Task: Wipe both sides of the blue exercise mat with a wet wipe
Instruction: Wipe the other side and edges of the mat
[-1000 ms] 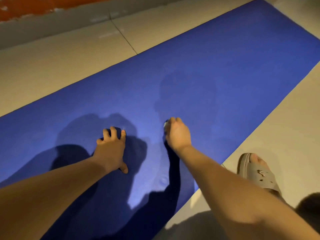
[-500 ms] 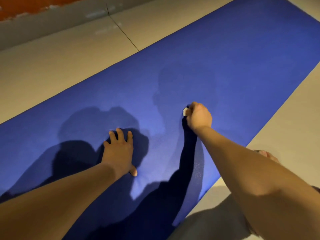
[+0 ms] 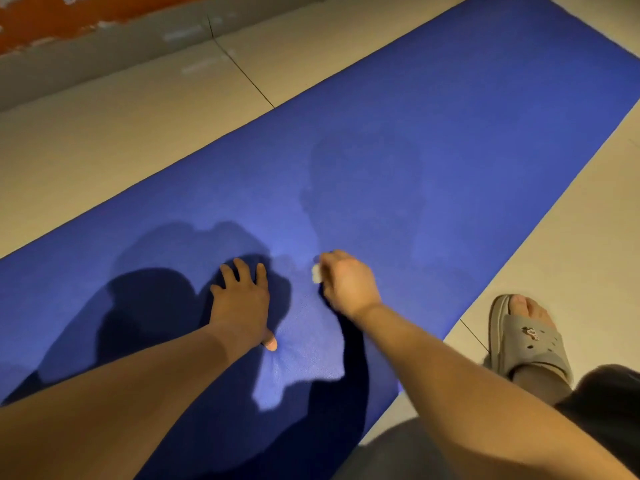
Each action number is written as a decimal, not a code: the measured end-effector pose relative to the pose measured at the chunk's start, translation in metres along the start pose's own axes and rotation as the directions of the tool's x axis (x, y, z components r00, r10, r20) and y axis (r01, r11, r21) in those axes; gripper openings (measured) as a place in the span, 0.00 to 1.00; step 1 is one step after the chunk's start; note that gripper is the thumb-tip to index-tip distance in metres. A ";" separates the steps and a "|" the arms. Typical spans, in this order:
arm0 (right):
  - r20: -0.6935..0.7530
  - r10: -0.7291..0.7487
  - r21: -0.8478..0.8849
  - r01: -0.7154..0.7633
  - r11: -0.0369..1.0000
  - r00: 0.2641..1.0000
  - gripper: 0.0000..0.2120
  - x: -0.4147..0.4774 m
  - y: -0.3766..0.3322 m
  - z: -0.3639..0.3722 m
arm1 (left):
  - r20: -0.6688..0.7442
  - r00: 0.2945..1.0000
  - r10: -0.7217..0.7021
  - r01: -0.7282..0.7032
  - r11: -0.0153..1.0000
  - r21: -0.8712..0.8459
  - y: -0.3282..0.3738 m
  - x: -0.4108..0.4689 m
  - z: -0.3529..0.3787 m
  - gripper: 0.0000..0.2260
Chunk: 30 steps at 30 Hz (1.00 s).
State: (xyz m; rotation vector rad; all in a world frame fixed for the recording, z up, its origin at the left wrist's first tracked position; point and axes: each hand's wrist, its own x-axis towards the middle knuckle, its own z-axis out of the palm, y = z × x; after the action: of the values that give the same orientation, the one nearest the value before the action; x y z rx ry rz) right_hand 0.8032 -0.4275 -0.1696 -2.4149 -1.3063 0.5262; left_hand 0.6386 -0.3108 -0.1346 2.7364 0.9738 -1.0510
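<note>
While it lies flat on the floor, running across the head view from the lower left to the upper right, the blue exercise mat (image 3: pixel 433 133) shows a fine pebbled texture where light strikes it between the two arms; both of its ends are cut off by the frame. Its long edges run straight against smooth beige floor tiles (image 3: pixel 104 140) with thin dark joints. The left hand (image 3: pixel 242 306) presses palm-down on the mat at centre frame, fingers straight and spread, holding nothing. Just right of it the right hand (image 3: pixel 346 285) is blurred, its fingers curled round a small white wet wipe (image 3: pixel 316 274), of which only a sliver shows at the hand's left side; whether the wipe touches the mat cannot be told. Dark shadows of arms and head cover much of the mat's lower left. At the lower right a foot in a grey moulded slipper (image 3: pixel 526 341) with round holes stands on the tiles beside the mat, its heel hidden by a dark garment (image 3: pixel 606 393). A rough orange strip (image 3: pixel 52 15) fills the upper left corner.
</note>
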 end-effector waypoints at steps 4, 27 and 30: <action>-0.135 0.359 -0.008 -0.363 0.932 0.923 0.06 0.026 0.069 -0.045 | 0.015 1.000 -0.001 0.001 1.000 0.010 0.000 0.001 0.000 0.68; -0.176 0.429 -0.093 -0.449 0.889 0.886 0.09 0.020 0.087 -0.039 | 0.008 1.000 0.013 -0.013 1.000 -0.008 0.000 -0.002 -0.001 0.67; -0.208 0.454 -0.035 -0.471 0.882 0.866 0.08 0.012 0.057 -0.025 | 0.004 1.000 0.011 -0.011 1.000 -0.010 0.001 -0.004 -0.002 0.67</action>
State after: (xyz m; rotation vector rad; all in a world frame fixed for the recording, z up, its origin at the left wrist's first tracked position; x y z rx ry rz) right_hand 0.8619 -0.4495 -0.1759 -2.7794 -0.6722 0.3419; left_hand 0.6380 -0.3128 -0.1308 2.7274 0.9593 -1.0467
